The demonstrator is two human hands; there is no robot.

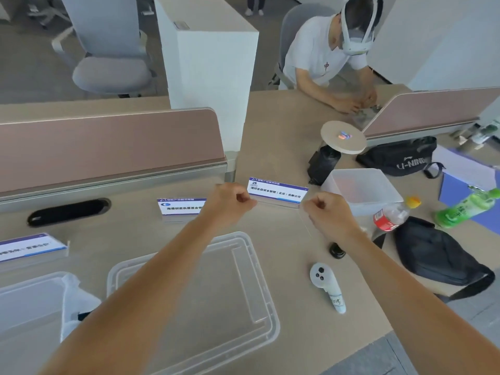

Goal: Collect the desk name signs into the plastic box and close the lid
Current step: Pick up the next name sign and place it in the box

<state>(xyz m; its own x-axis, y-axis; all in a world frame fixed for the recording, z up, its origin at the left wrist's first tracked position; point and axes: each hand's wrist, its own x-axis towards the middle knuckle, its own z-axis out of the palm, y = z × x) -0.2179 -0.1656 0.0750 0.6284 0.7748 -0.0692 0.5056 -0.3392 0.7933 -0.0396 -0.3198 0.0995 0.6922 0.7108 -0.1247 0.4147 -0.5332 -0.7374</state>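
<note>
A clear acrylic name sign with a white and blue card is held between both hands over the desk. My left hand pinches its left end and my right hand pinches its right end. A second name sign stands just left of my left hand, partly hidden by it. A third name sign lies at the far left. The clear plastic box sits at the lower left edge. Its clear lid lies flat on the desk under my left forearm.
A smaller clear container stands right of the held sign. A white controller, a small black object, two bottles and black bags crowd the right. A pink desk divider runs behind. Another person sits opposite.
</note>
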